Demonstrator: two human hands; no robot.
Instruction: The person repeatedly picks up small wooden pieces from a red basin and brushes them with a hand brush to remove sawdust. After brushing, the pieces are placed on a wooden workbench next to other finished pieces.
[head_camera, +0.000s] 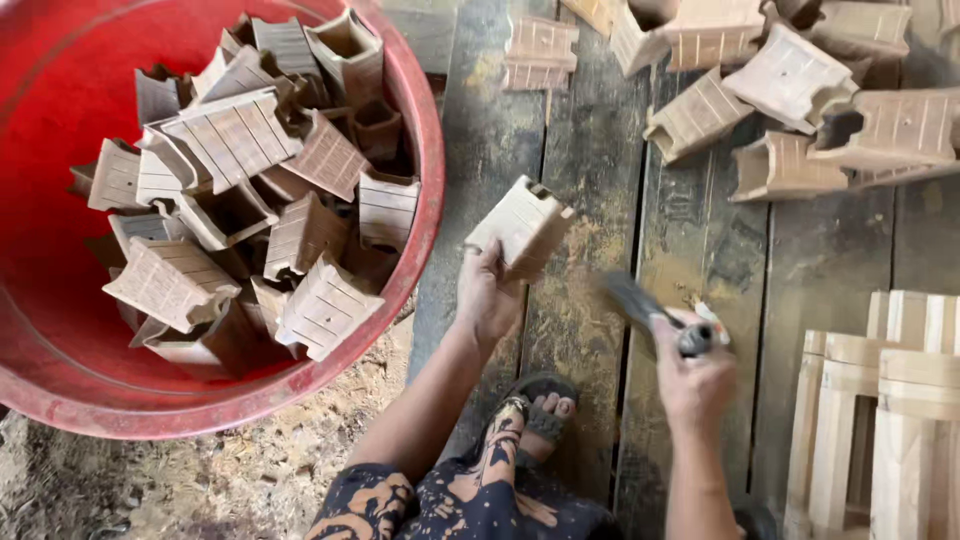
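My left hand (487, 295) grips a hollow, grooved wooden block (524, 226) by its lower edge and holds it up over the plank floor. My right hand (693, 375) is closed around the handle of a paintbrush (648, 312), whose dark bristles point up and left toward the block, a short gap away. The brush is blurred. A large red plastic tub (425, 210) at the left is filled with several similar grooved blocks, darker in tone.
A loose pile of paler wooden blocks (790, 90) lies at the top right on the dark planks (580, 330). Light wooden frames (880, 430) stand at the lower right. My sandalled foot (540, 410) rests between my arms. Sawdust covers the ground at lower left.
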